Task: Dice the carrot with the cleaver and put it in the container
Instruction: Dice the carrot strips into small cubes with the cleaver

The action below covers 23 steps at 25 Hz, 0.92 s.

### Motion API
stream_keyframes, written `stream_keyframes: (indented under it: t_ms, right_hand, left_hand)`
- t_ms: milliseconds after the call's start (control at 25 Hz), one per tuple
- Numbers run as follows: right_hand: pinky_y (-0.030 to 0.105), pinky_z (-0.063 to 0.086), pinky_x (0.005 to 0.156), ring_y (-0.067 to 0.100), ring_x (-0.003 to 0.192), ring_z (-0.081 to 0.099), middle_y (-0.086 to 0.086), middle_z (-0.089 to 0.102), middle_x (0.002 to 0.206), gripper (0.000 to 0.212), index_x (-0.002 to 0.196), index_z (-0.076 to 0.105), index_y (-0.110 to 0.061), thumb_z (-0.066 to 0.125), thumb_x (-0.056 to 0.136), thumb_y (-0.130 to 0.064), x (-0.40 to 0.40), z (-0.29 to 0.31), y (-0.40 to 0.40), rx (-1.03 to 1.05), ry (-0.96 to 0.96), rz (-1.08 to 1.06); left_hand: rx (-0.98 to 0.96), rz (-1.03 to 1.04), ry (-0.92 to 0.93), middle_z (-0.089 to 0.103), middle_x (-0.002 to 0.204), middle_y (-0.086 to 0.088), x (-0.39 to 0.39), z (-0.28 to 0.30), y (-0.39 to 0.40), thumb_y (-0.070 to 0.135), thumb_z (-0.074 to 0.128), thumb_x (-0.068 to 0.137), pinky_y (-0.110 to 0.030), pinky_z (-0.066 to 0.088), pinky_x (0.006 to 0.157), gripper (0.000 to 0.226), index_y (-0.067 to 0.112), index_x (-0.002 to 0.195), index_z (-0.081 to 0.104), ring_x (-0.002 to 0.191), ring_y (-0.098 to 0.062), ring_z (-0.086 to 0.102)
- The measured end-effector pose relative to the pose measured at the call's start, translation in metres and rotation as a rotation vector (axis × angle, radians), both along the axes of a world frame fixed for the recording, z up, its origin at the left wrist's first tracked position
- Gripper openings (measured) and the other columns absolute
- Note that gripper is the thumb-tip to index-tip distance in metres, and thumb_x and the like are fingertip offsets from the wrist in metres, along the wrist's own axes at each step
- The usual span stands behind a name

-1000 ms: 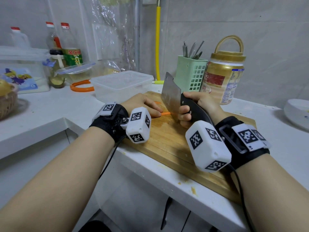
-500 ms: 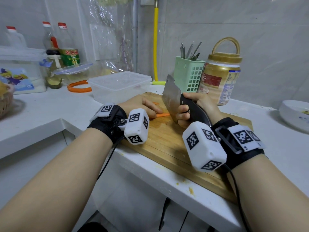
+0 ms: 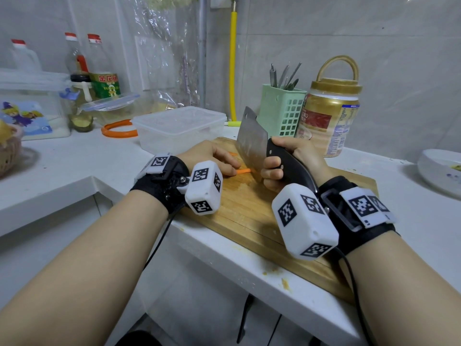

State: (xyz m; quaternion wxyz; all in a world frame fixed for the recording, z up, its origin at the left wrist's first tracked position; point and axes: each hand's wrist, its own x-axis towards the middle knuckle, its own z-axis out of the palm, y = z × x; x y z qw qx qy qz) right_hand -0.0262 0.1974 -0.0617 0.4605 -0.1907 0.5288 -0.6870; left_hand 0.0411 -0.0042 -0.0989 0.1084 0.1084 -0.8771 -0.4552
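A thin orange carrot strip [image 3: 243, 171] lies on the wooden cutting board [image 3: 247, 208]. My left hand [image 3: 212, 159] rests on the carrot, fingers curled over it and holding it down; most of the carrot is hidden under them. My right hand [image 3: 287, 162] grips the black handle of the cleaver [image 3: 250, 143], whose steel blade stands edge-down on the carrot just right of my left fingertips. A clear plastic container [image 3: 179, 129] stands behind my left hand at the board's far left corner.
A green utensil basket [image 3: 282, 111] and a gold-lidded jar [image 3: 329, 116] stand behind the board. Bottles, a lidded tub and an orange ring [image 3: 117, 128] sit at the back left. A white bowl [image 3: 441, 171] is at the right. The counter edge runs below the board.
The cleaver blade has shifted a little along the carrot while both hands keep their holds. My view has drifted slightly.
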Motion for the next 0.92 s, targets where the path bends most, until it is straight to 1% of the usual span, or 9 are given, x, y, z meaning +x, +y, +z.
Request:
stream_keyframes:
  t_ms: [200,320,400,480,560,680,760,840,920]
  right_hand:
    - [0.020,0.024,0.046,0.012,0.034,0.036,-0.001,0.039,0.046,0.033,0.073,0.041,-0.012,0.036,0.098,-0.033,0.002,0.001,-0.001,0.038,0.034,-0.006]
    - [0.021,0.024,0.047,0.013,0.034,0.036,-0.001,0.039,0.045,0.033,0.074,0.042,-0.012,0.035,0.099,-0.032,0.001,0.003,-0.001,0.052,0.036,-0.011]
    - [0.021,0.024,0.047,0.014,0.034,0.036,0.000,0.039,0.045,0.032,0.075,0.042,-0.012,0.035,0.099,-0.032,0.000,0.003,-0.001,0.078,0.038,-0.015]
    - [0.017,0.027,0.044,0.014,0.033,0.036,0.000,0.040,0.046,0.028,0.079,0.040,-0.013,0.038,0.098,-0.032,0.000,0.003,-0.004,0.115,0.054,-0.013]
    - [0.018,0.029,0.043,0.015,0.034,0.036,0.001,0.040,0.046,0.025,0.081,0.039,-0.013,0.041,0.098,-0.032,0.002,0.002,-0.007,0.146,0.087,-0.016]
    - [0.021,0.028,0.044,0.016,0.035,0.035,0.001,0.040,0.047,0.023,0.083,0.038,-0.014,0.043,0.097,-0.031,0.004,0.000,-0.011,0.148,0.119,-0.045]
    - [0.022,0.026,0.046,0.016,0.035,0.036,0.001,0.041,0.047,0.023,0.083,0.037,-0.014,0.043,0.097,-0.032,0.004,0.000,-0.011,0.128,0.103,-0.050]
    - [0.022,0.026,0.046,0.015,0.035,0.036,0.001,0.042,0.047,0.024,0.082,0.036,-0.014,0.042,0.097,-0.031,0.000,0.000,-0.007,0.099,0.080,-0.060]
    - [0.023,0.025,0.048,0.014,0.035,0.036,0.000,0.041,0.047,0.026,0.079,0.036,-0.014,0.041,0.097,-0.032,-0.003,0.001,-0.004,0.074,0.062,-0.078]
  left_hand:
    - [0.005,0.036,0.015,0.072,0.101,0.001,0.000,0.000,0.000,0.009,0.074,0.083,-0.004,0.046,0.072,0.019,0.007,0.101,0.075,0.100,-0.010,0.063]
    - [-0.005,0.077,0.030,0.073,0.105,-0.008,0.000,0.002,-0.002,0.006,0.070,0.084,-0.015,0.048,0.076,0.015,0.004,0.098,0.075,0.105,-0.023,0.063]
    - [-0.009,0.076,0.010,0.071,0.106,-0.016,0.001,0.003,-0.001,0.004,0.070,0.083,-0.021,0.046,0.076,0.013,0.005,0.095,0.075,0.099,-0.026,0.063]
    - [0.004,0.062,-0.019,0.068,0.105,-0.022,0.003,0.004,0.001,0.005,0.071,0.081,-0.020,0.045,0.071,0.015,0.006,0.096,0.075,0.093,-0.023,0.059]
    - [0.003,0.035,-0.046,0.066,0.098,-0.022,0.004,0.005,0.000,0.008,0.074,0.077,-0.020,0.044,0.068,0.021,0.008,0.098,0.074,0.089,-0.021,0.056]
    - [0.009,-0.003,-0.051,0.063,0.077,-0.008,0.003,0.003,-0.002,0.012,0.076,0.071,-0.026,0.043,0.069,0.028,0.007,0.099,0.074,0.075,-0.017,0.056]
    - [0.003,0.003,-0.017,0.062,0.070,-0.001,0.003,0.001,-0.003,0.006,0.078,0.074,-0.021,0.046,0.066,0.024,0.005,0.098,0.073,0.065,-0.009,0.057]
    - [-0.010,0.031,0.034,0.063,0.070,-0.001,0.003,0.000,-0.002,0.002,0.078,0.076,-0.014,0.048,0.064,0.019,0.004,0.095,0.073,0.062,-0.004,0.059]
    - [-0.025,0.069,0.082,0.066,0.071,-0.002,0.004,-0.001,0.000,0.003,0.080,0.074,-0.013,0.049,0.066,0.018,0.006,0.090,0.073,0.061,-0.001,0.062]
